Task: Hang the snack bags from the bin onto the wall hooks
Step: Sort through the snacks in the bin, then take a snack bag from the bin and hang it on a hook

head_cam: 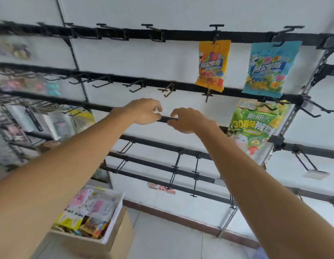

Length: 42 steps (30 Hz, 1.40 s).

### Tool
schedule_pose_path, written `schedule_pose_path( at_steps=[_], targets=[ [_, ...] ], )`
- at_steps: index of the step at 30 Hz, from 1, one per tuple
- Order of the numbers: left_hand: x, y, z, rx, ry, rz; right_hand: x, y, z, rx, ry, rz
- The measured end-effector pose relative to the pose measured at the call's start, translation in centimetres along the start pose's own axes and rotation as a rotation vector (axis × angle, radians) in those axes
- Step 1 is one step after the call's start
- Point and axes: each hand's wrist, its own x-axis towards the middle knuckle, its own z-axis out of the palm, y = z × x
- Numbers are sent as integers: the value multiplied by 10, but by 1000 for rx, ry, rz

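Both hands are raised to the middle black metal rail (168,119) of the wall rack, and neither carries a bag. The right hand (188,120) has its fingers curled over this rail. The left hand (143,111) has bent fingers just beside the rail, thumb close to forefinger; we cannot tell whether it pinches anything.

The loose snack bags (91,208) lie in the white plastic bin (118,212), which stands on a brown cardboard box (98,247) well below the rack's lower left corner. Three bags already hang near the rack's right edge: an orange gummy bag (212,66), a light blue gummy bag (269,68) and, under it, a green fruit-candy bag (254,126).

We judge that the hands are working at the rail or at a hook on it. If they pull hard, the rail may shake; the hanging bags could then slide off their thin black wire hooks (136,85). A hook left loose or tilted would probably drop the next bag; also the bin is far down, so a reach without looking may spill it.
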Motion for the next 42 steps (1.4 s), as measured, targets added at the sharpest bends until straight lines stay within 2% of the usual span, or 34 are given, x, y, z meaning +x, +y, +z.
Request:
schedule_pose_path(
  at_steps=[8,16,22,31,36,42],
  targets=[
    [-56,-124,39,-30,-37,-238,47,-99,105,8,-137,-174],
    [-118,-282,107,-45,-247,-392,84,-214,230,2,-360,-354],
    [-142,-388,151,-132,-348,-476,124,-275,309,19,-476,-376],
    [-147,-476,239,-259,-433,-581,169,-284,431,21,-692,-294],
    [-136,-515,301,-338,-379,-687,211,-273,503,-3,-767,-303],
    [-116,-568,384,-395,-249,-834,254,-282,599,17,-772,-341]
  ],
)
